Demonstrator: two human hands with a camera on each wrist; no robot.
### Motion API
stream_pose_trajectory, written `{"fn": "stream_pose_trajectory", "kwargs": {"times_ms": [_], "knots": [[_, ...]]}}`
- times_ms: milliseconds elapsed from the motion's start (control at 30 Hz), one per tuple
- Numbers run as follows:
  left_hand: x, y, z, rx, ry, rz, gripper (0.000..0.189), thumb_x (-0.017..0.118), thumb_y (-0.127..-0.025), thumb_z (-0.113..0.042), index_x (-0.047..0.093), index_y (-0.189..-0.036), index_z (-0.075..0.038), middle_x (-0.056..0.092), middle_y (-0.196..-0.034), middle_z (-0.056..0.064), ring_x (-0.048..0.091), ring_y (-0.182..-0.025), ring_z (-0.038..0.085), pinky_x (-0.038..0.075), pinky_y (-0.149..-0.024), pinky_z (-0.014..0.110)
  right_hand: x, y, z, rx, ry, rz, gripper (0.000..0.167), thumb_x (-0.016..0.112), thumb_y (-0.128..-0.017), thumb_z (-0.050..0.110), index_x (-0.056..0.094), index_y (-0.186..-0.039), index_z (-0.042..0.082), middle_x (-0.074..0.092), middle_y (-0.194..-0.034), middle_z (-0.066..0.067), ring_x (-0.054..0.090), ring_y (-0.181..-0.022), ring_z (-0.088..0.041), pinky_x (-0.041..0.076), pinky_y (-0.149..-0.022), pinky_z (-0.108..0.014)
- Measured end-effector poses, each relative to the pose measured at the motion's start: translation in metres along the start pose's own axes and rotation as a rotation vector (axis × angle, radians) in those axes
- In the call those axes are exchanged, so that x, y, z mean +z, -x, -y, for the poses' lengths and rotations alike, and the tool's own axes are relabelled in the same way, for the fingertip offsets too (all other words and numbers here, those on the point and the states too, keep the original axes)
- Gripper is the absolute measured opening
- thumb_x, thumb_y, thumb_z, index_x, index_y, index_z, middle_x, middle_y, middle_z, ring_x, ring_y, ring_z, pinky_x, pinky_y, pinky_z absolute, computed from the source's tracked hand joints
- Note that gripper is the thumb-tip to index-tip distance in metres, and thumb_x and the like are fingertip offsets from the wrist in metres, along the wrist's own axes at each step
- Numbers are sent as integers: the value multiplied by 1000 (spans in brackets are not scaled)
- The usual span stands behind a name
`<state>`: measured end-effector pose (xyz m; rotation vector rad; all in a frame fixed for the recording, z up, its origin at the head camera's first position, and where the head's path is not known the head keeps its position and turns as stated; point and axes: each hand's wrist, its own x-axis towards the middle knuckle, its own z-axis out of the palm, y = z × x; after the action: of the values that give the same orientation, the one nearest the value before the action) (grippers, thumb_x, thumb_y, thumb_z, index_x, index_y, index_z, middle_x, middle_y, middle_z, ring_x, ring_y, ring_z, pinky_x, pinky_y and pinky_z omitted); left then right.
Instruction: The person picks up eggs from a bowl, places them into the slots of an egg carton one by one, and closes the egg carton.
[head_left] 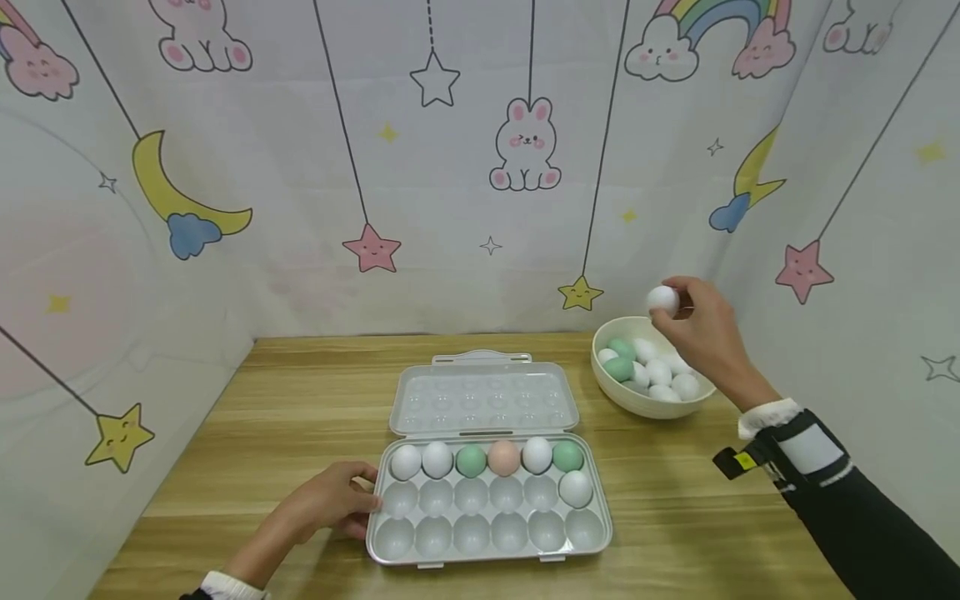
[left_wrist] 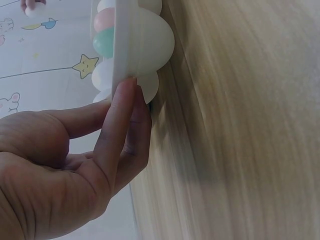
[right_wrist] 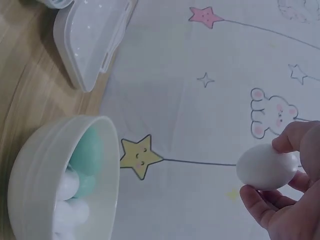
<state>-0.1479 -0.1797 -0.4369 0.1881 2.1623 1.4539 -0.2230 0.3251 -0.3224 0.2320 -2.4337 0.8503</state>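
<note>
A white egg [head_left: 662, 301] is pinched between thumb and fingers of my right hand [head_left: 703, 325], held in the air above the bowl [head_left: 652, 406]. White and green eggs fill that cream bowl. On the table lies an open egg carton [head_left: 491, 552]; its back row holds white, green and one pink egg [head_left: 503, 457], and a single white egg [head_left: 575, 489] sits at the right end of the middle row. My left hand [head_left: 330, 502] grips the carton's left rim, thumb on top and fingers beneath, as the left wrist view [left_wrist: 75, 165] shows.
The carton's clear lid [head_left: 483, 400] is folded back flat behind it. Wooden table [head_left: 300, 400] stretches around both containers. A printed cloth [head_left: 450, 183] with stars and rabbits hangs behind and at the sides.
</note>
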Motion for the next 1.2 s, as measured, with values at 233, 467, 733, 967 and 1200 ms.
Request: {"fn": "stream_pose_trajectory", "kwargs": {"times_ms": [233, 467, 733, 967, 1200], "knots": [[1, 0, -2, -8, -17, 5, 35, 64, -94, 7, 50, -123, 19, 70, -88, 14, 71, -71, 22, 65, -63, 37, -10, 17, 38, -109, -104, 33, 38, 74, -91, -2, 59, -125, -10, 61, -117, -22, 62, -103, -34, 45, -83, -1], [1, -1, -5, -21, -40, -5, 36, 65, -94, 6, 51, -124, 19, 70, -88, 14, 71, -71, 22, 65, -63, 36, -8, 40, 73, -187, -185, 138, 39, 76, -87, -7, 59, -122, -7, 65, -114, -17, 65, -100, -28, 51, -85, -6], [4, -3, -5, -28, -76, -53, 35, 65, -92, 7, 51, -122, 18, 70, -85, 13, 69, -68, 22, 64, -59, 34, 18, 70, 92, -270, -264, 292, 37, 78, -83, -8, 62, -116, -1, 67, -109, -8, 67, -95, -20, 61, -83, -28], [9, -3, -5, -40, -103, -92, 35, 66, -91, 7, 52, -121, 17, 68, -83, 14, 68, -66, 22, 63, -56, 34, 48, 95, 90, -266, -301, 428, 34, 77, -85, -5, 62, -114, 2, 65, -109, -4, 66, -95, -15, 62, -85, -33], [10, -2, -8, -32, -99, -74, 36, 66, -90, 8, 51, -121, 18, 68, -83, 14, 69, -66, 22, 63, -56, 35, 66, 112, 88, -189, -259, 547, 29, 75, -86, 0, 61, -112, 6, 62, -105, 0, 63, -96, -15, 61, -85, -32]]}}
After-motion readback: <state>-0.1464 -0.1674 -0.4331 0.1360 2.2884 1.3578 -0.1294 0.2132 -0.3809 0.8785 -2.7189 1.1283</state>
